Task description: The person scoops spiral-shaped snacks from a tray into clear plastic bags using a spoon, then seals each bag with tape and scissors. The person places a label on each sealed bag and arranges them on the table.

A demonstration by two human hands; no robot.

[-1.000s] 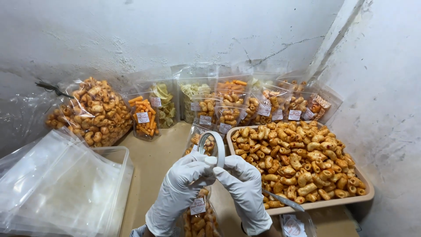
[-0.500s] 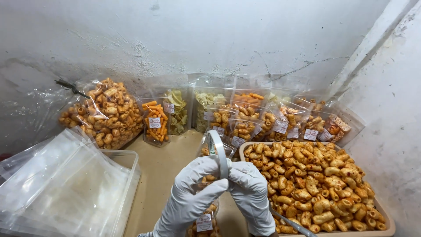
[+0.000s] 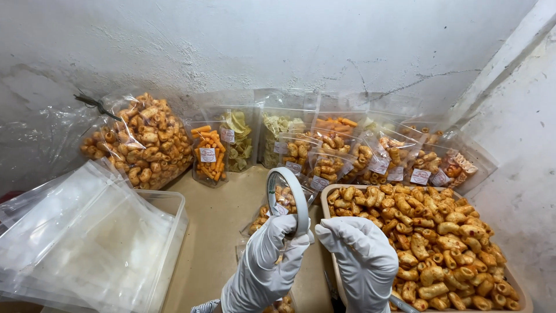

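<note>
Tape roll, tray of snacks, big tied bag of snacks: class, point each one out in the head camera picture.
tape roll (image 3: pixel 288 197): head view, on the upper part of the white ring.
tray of snacks (image 3: pixel 518 293): head view, on its right rim.
big tied bag of snacks (image 3: pixel 145 142): head view, on the bag's bulging middle.

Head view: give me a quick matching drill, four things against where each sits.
Things:
1. tape roll
2. tray of snacks
3. big tied snack bag
4. clear plastic box

Places:
A. left, under empty clear bags
B. against the wall, far left
C. between the left hand and right hand
D. right of the hands

Pairs: 1-C, 2-D, 3-B, 4-A
</note>
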